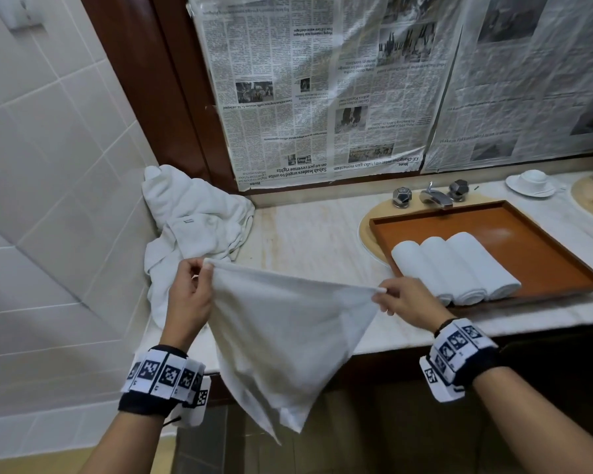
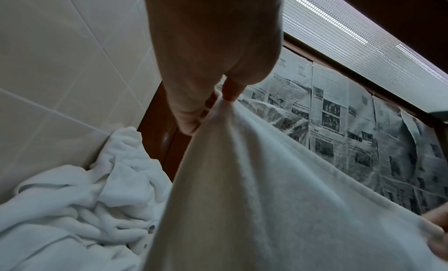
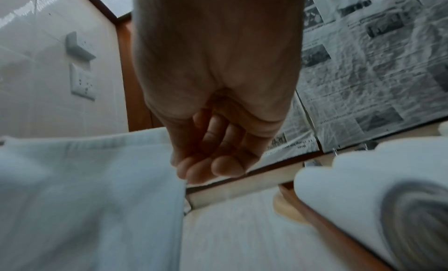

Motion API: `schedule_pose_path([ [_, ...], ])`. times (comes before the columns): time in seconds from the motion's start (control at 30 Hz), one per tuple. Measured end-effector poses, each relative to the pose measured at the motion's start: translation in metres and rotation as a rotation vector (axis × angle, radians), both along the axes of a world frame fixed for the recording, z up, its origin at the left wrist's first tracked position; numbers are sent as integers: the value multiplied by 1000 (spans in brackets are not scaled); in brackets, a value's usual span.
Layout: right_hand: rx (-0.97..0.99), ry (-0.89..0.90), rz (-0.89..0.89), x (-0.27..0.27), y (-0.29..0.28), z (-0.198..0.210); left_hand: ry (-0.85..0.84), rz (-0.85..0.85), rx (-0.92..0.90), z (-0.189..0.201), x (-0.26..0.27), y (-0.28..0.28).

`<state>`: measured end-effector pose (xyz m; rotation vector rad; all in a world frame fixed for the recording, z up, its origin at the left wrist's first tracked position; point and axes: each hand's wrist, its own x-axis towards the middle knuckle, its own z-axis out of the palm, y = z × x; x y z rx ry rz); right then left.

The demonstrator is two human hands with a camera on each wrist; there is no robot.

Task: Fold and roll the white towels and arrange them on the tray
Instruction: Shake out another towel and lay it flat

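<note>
A white towel (image 1: 281,336) hangs stretched between my two hands above the counter's front edge, its lower end drooping past the edge. My left hand (image 1: 199,271) pinches its left top corner, and my right hand (image 1: 386,295) pinches the right corner. The left wrist view shows the fingers (image 2: 191,120) clamped on the towel (image 2: 266,198). In the right wrist view the curled fingers (image 3: 213,166) sit beside the towel (image 3: 84,189). Three rolled towels (image 1: 456,268) lie side by side at the left end of the brown tray (image 1: 545,254).
A heap of loose white towels (image 1: 192,227) fills the counter's left corner against the tiled wall. The tray rests over a sink with a chrome tap (image 1: 432,195). A white cup and saucer (image 1: 531,183) stand at the back right. Newspaper covers the mirror.
</note>
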<state>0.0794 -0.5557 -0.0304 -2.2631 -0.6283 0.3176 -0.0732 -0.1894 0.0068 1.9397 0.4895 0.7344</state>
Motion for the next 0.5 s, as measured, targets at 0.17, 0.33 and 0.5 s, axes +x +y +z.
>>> schedule_pose_path([
  [0.17, 161, -32, -73, 18, 1, 44, 40, 27, 82, 3, 8, 16],
  [0.33, 251, -93, -103, 34, 5, 82, 119, -17, 111, 16, 17, 34],
  [0.5, 239, -94, -114, 58, 2, 95, 163, -45, 156, 29, 36, 25],
])
